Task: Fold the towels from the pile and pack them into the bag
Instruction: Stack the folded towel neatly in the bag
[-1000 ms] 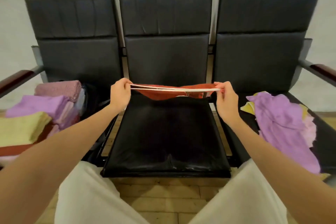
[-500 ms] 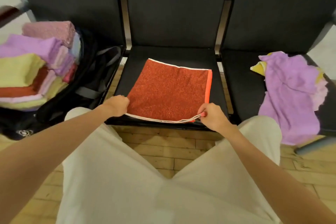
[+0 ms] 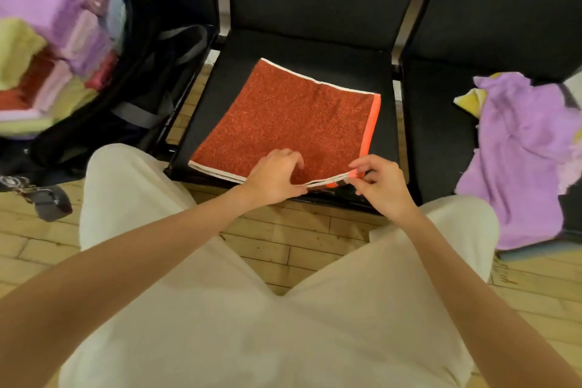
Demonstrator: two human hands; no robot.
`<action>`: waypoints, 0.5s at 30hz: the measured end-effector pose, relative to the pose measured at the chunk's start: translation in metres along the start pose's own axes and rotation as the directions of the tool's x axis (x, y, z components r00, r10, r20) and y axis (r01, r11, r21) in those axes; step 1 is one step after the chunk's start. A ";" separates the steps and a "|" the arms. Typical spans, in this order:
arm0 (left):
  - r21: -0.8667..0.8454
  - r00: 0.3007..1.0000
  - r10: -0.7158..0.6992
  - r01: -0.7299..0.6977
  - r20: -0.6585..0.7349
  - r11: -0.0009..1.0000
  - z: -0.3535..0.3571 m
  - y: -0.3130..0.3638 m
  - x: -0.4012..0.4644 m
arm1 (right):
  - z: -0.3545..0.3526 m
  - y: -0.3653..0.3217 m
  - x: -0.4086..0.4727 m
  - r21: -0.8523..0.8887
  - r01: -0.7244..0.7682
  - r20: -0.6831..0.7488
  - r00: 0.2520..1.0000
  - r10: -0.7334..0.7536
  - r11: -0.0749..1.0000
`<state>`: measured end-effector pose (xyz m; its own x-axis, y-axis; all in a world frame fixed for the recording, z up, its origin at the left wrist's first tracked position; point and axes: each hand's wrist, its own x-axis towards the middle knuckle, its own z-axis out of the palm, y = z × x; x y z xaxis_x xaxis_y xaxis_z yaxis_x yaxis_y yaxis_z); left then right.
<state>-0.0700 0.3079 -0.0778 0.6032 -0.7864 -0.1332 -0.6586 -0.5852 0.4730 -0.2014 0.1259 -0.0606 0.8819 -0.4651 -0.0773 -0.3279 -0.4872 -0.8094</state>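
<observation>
Two hands work the red towel (image 3: 283, 116), spread on the middle seat (image 3: 385, 135): right hand (image 3: 379, 184) pinches the towel's near corner, left hand (image 3: 275, 176) pinches the near hem beside it. Best to square the layers before folding across.

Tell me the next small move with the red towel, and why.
Probably carry the near right corner across to the left edge for another fold. The red towel lies flat on the middle seat, the right hand pinches that corner, and the left hand grips the near hem. It looks too wide for the bag.
</observation>
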 end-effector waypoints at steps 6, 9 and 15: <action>-0.190 0.976 0.122 -0.156 -0.178 0.969 0.037 0.030 0.030 | -0.006 -0.007 0.008 0.320 -0.113 -0.034 0.991 0.131 0.941; -0.231 0.965 0.130 -0.184 -0.230 0.955 0.041 0.034 0.038 | -0.010 0.004 0.024 0.480 -0.233 -0.125 0.936 0.329 0.846; -0.352 0.953 0.032 -0.141 -0.300 0.925 0.023 0.031 0.036 | -0.014 0.028 0.098 0.571 -0.515 0.023 0.789 0.614 0.640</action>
<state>-0.0790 0.2569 -0.0881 0.6892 -0.7090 0.1493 -0.5365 -0.3609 0.7628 -0.1288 0.0562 -0.0822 0.5022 -0.6488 -0.5717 -0.4703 0.3498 -0.8102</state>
